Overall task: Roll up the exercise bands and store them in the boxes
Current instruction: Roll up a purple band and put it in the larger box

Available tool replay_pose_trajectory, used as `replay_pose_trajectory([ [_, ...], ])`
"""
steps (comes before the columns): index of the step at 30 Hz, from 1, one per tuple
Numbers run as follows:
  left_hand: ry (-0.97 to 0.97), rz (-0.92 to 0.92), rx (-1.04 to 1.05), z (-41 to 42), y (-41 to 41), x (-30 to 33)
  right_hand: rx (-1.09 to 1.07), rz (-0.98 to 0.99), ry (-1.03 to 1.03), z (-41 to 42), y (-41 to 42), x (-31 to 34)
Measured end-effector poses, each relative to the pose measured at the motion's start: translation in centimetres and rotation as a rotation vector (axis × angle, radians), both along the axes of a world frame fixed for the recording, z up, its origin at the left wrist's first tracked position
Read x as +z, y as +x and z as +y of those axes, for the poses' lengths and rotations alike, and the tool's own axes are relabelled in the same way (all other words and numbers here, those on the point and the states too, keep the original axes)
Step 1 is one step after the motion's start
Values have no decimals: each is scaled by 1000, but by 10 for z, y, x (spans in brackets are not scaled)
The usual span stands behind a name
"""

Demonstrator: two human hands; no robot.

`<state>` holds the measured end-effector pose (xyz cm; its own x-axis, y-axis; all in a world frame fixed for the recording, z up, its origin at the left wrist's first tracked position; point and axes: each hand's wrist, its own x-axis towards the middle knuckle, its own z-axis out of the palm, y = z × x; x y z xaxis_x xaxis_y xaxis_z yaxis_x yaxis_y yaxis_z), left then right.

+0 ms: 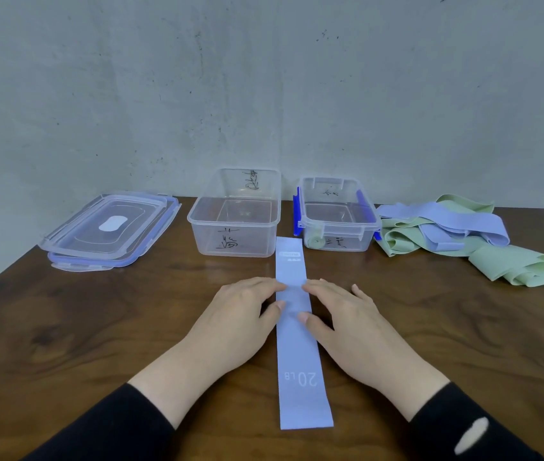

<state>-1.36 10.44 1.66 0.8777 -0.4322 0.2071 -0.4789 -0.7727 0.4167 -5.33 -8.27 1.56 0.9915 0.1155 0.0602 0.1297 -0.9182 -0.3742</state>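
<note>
Blue band (pixel 300 344) lies flat and straight on the wooden table (pixel 64 327), running from near the front edge toward the back, "20 LB" printed near its front end. Left hand (pixel 244 314) and right hand (pixel 344 314) rest on either side, fingers spread flat, tips pressing the band's edges, not gripping it. Beyond its far end: taller clear box (pixel 235 214), open; lower clear box (pixel 337 217) with blue clips, a rolled green band (pixel 315 241) inside at its front left corner. Stacked lids (pixel 107 227) toward the back left. Loose pile of green and blue bands (pixel 457 237) at the back right.
</note>
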Motion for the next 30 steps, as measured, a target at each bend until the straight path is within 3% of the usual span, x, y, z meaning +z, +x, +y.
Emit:
replay_pose_trajectory([
  [6, -19, 19, -18, 9, -3, 7, 50, -61, 170, -5, -12, 14],
  [11, -129, 2, -176, 18, -23, 18, 330, 32, 327, -13, -50, 28],
  [14, -127, 54, -408, 20, -40, 26, 484, 96, 233, -16, -62, 22],
  [18, 1, 169, -615, 20, -51, 23, 528, 93, 78, -18, -64, 16],
  [23, 145, 208, -617, 18, -51, 21, 502, 114, 47, -14, -62, 18],
  [30, 132, 206, -582, 18, -53, 21, 482, 137, 95, -13, -60, 20],
])
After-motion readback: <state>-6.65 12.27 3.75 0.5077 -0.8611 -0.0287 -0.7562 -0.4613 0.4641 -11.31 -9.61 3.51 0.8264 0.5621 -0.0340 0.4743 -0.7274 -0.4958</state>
